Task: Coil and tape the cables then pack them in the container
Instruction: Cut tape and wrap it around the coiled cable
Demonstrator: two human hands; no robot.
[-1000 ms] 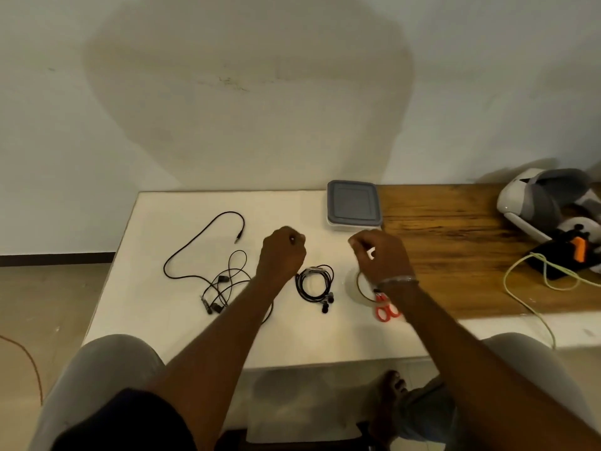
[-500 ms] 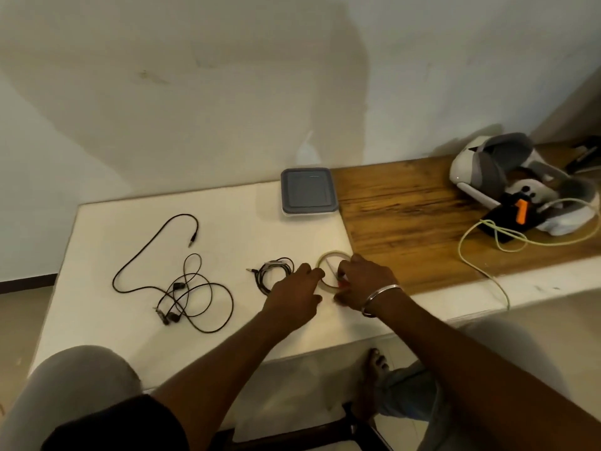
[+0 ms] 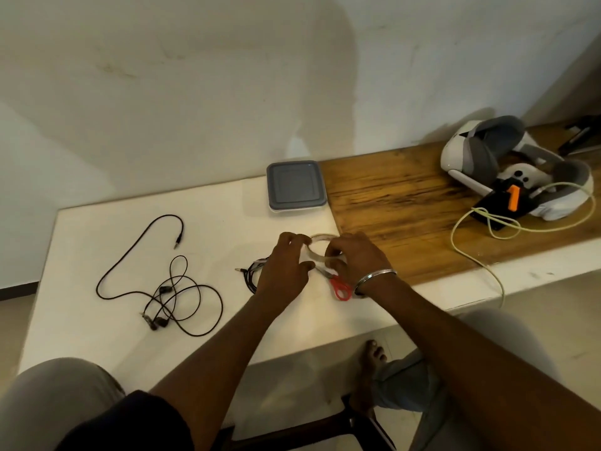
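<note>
A clear tape roll (image 3: 320, 238) sits near the middle of the white table (image 3: 97, 320). My left hand (image 3: 286, 271) grips its left side and my right hand (image 3: 354, 258) grips its right side. A coiled black cable (image 3: 251, 271) lies just left of my left hand, partly hidden by it. A loose black earphone cable (image 3: 162, 281) sprawls at the table's left. The container (image 3: 296, 185), with a grey lid shut on it, stands at the back.
Red-handled scissors (image 3: 340, 286) lie under my right wrist. A wooden board (image 3: 406, 206) covers the right part of the surface, bearing a white headset (image 3: 481, 157), a black device with an orange part (image 3: 507, 198) and a pale green cord (image 3: 481, 255).
Both hands dropped from above the table onto the tape roll and now grip it. The camera has turned to the right and down.
</note>
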